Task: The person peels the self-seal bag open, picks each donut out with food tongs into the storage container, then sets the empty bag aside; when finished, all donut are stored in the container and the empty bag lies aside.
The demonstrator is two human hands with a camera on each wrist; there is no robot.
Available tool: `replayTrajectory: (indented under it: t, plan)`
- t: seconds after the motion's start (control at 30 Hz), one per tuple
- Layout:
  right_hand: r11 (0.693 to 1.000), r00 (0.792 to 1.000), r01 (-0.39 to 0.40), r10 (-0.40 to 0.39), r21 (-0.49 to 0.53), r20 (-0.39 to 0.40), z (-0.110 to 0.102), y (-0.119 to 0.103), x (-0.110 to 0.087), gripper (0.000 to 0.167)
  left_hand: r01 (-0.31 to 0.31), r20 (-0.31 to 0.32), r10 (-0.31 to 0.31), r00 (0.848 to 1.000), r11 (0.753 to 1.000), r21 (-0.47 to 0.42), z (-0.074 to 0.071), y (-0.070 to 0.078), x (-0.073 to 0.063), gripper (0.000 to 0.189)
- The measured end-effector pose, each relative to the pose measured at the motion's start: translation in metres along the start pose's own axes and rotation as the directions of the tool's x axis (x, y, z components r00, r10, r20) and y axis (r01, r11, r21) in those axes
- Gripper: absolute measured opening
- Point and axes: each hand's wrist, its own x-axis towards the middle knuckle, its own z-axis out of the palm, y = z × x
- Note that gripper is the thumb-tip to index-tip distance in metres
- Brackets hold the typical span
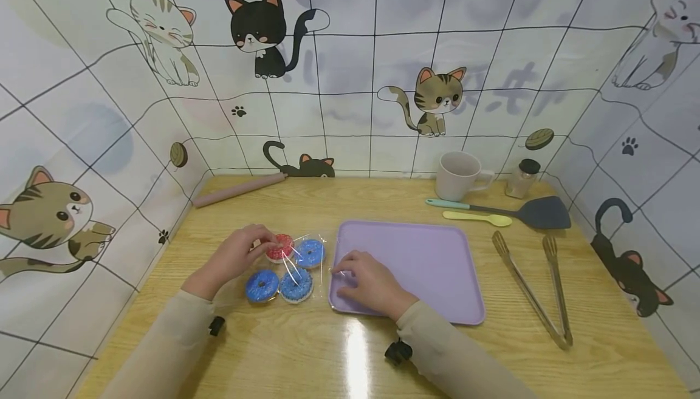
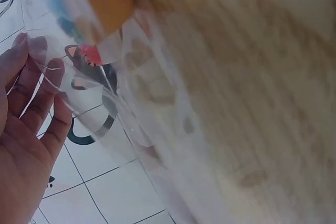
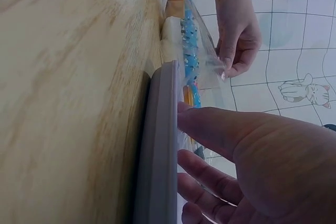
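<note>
A clear plastic bag (image 1: 321,274) spreads over several toy donuts left of the purple tray (image 1: 415,265). They include a red-topped donut (image 1: 284,253), a light blue donut (image 1: 310,254), a speckled blue donut (image 1: 296,286) and a darker blue donut (image 1: 262,286). My left hand (image 1: 246,253) pinches the film above the red one; the left wrist view shows the raised plastic (image 2: 89,90) between thumb and fingers. My right hand (image 1: 372,280) is over the tray's left side, its thumb and fingers spread apart, fingertips right at the rim (image 3: 165,124).
Metal tongs (image 1: 533,293) lie open on the right. Behind the tray are a yellow spoon (image 1: 477,217), a dark spatula (image 1: 541,212), a mug (image 1: 456,177) and a lidded jar (image 1: 522,179). A rolling pin (image 1: 240,190) lies back left by the cat-print wall (image 1: 350,71).
</note>
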Motion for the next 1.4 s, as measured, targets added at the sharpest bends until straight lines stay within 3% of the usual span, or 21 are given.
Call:
replayTrajectory:
  t: [0.33,0.6,0.97,1.4]
  plan:
    - [0.999,0.999,0.032,-0.032,-0.001,0.002,-0.002,0.000,-0.002,0.037,0.007,0.011,-0.007,1.000,0.999,-0.051,-0.007,-0.001,0.002,0.005]
    - [0.999,0.999,0.017,-0.015,0.034,-0.036,-0.021,0.012,-0.023,0.036,-0.001,0.028,0.003,1.000,0.998,-0.068,-0.008,0.004,0.000,0.007]
    - [1.000,0.980,-0.017,0.014,-0.011,-0.200,-0.066,0.064,-0.076,0.035,-0.090,0.026,0.091,0.996,0.996,-0.017,-0.006,0.002,-0.001,0.015]
    - [0.981,0.930,-0.191,0.168,-0.040,-0.326,-0.108,0.119,-0.157,0.034,-0.102,0.016,0.103,0.995,0.994,-0.024,-0.002,0.004,-0.001,0.012]
